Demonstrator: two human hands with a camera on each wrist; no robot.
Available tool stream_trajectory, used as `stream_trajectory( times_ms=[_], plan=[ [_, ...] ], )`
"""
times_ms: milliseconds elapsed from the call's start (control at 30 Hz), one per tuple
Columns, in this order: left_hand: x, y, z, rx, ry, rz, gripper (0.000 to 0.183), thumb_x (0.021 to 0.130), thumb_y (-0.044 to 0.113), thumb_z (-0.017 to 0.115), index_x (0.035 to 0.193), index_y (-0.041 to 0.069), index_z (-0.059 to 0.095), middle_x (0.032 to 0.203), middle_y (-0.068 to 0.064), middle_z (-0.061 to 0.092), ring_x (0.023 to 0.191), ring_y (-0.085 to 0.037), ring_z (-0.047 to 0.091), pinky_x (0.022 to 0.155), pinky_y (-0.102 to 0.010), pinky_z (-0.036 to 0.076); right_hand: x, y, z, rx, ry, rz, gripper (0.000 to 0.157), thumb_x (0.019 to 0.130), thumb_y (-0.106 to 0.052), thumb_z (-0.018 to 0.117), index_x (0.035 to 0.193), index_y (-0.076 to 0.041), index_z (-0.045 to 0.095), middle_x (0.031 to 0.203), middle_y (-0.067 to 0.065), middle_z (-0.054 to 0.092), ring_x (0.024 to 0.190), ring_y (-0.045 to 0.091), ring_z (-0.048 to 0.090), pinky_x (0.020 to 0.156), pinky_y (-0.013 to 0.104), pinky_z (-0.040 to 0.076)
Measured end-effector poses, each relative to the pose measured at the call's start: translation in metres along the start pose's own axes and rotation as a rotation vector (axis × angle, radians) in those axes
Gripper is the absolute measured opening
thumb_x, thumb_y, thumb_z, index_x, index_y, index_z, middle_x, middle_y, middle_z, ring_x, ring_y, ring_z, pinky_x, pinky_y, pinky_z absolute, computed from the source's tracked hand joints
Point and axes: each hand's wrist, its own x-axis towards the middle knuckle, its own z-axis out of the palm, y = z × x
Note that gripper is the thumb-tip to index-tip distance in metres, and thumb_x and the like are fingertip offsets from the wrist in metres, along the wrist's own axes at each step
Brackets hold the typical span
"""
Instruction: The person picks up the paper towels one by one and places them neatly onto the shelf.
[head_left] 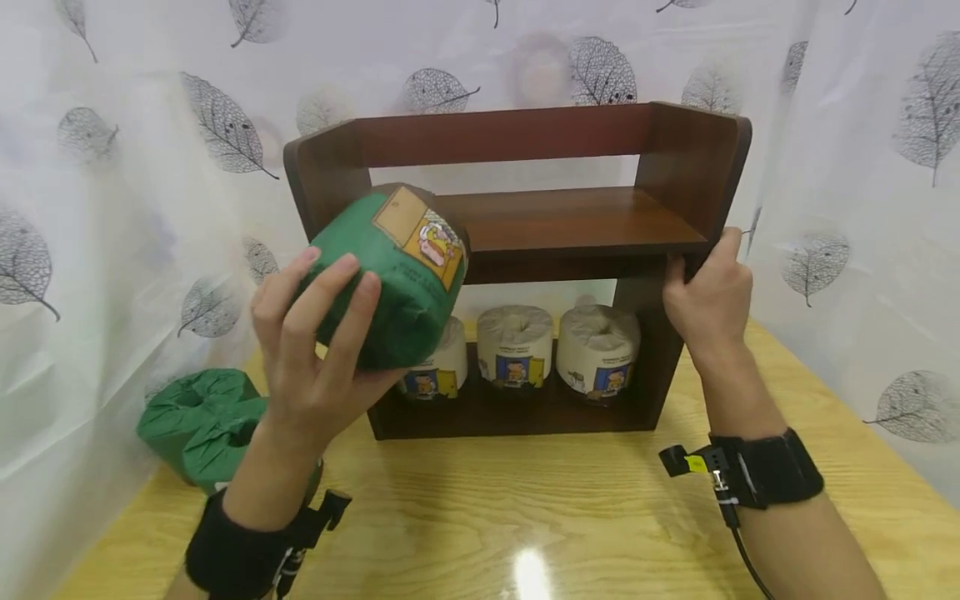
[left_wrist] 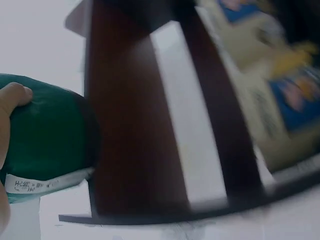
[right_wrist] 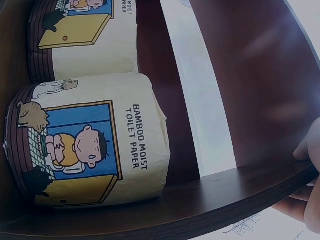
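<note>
A green-wrapped toilet paper roll with a cartoon panel is gripped in my left hand, tilted and raised in front of the shelf's left part. In the left wrist view the same green roll overlaps the shelf. My right hand holds the right side of the dark brown wooden shelf, thumb at the front edge of the middle board. On the lower level stand three cream toilet paper rolls in a row, the rightmost roll nearest the right panel. Its printed wrapper shows large in the right wrist view.
More green-wrapped rolls stand on the wooden table at the left, partly behind my left forearm. A pale curtain with leaf prints hangs behind and at both sides. Each wrist wears a black strap with a small camera.
</note>
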Motion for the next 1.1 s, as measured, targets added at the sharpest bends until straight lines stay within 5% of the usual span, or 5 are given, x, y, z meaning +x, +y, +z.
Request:
stream_trajectory(
  times_ms=[367,767,1100],
  plan=[
    [0.022,0.005,0.010,-0.035,-0.065,-0.096,0.050,0.072,0.041,0.072,0.113,0.015,0.060,0.118,-0.014,0.055,0.112,-0.038,0.043,0.090,-0.063,0.034,-0.005,-0.004,0.004,0.017,0.018,-0.033,0.042,0.085,-0.030,0.052,0.110,0.001,0.042,0.083,0.034,0.058,0.085,0.053,0.054,0.069,0.063,0.042],
    [0.054,-0.017,0.015,-0.041,-0.376,-0.039,0.059,0.069,0.034,0.072,0.121,0.012,0.057,0.125,-0.016,0.052,0.123,-0.037,0.037,0.090,-0.063,0.032,-0.005,0.000,0.002,0.025,0.041,-0.050,0.040,0.085,-0.030,0.053,0.108,0.001,0.043,0.080,0.034,0.057,0.082,0.053,0.054,0.066,0.063,0.041],
    [0.062,-0.035,0.023,-0.058,-0.464,-0.067,0.064,0.070,0.041,0.074,0.123,0.010,0.056,0.127,-0.013,0.053,0.127,-0.035,0.035,0.099,-0.061,0.029,-0.005,-0.002,0.002,0.029,0.060,-0.062,0.040,0.084,-0.028,0.054,0.108,0.002,0.043,0.080,0.034,0.057,0.082,0.054,0.054,0.067,0.063,0.041]
  ],
)
